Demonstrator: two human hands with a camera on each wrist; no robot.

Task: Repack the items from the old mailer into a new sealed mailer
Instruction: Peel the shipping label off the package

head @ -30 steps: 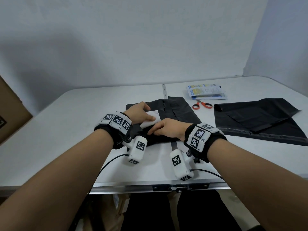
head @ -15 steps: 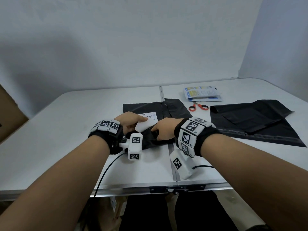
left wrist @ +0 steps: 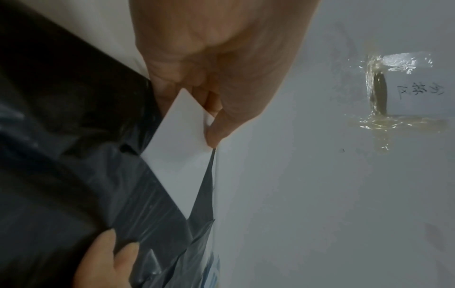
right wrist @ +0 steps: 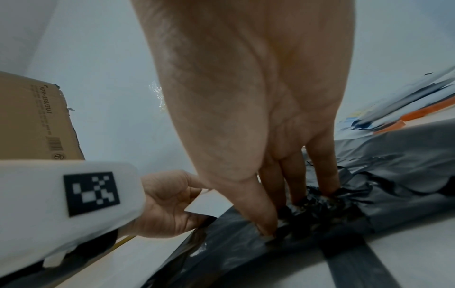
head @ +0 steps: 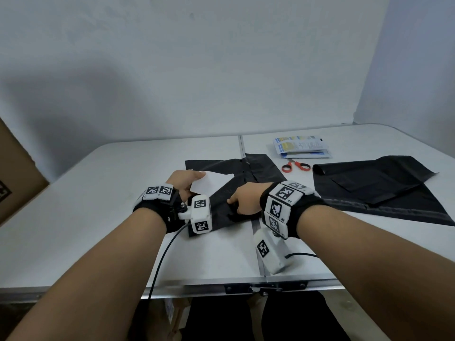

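A black mailer [head: 256, 168] lies flat at the table's middle. My left hand [head: 190, 183] pinches the near corner of a white label [head: 211, 184] and holds it lifted off the mailer; its far end still lies on the black film. The left wrist view shows thumb and fingers [left wrist: 211, 124] closed on the label [left wrist: 179, 136] above the mailer [left wrist: 74, 155]. My right hand [head: 234, 204] grips a bunched fold at the mailer's near part; in the right wrist view its fingertips [right wrist: 268, 228] dig into crumpled black plastic [right wrist: 320, 202]. A second black mailer [head: 369, 185] lies spread at the right.
Red-handled scissors [head: 295, 166] and a stack of printed packets [head: 301, 147] lie behind the mailers. A cardboard box [head: 14, 173] stands beyond the table's left edge. A seam [head: 256, 232] runs down the white table [head: 86, 205].
My left hand has peeled the label's near corner up off the mailer. My right hand went from lying beside the label to gripping and bunching the black film nearer to me.
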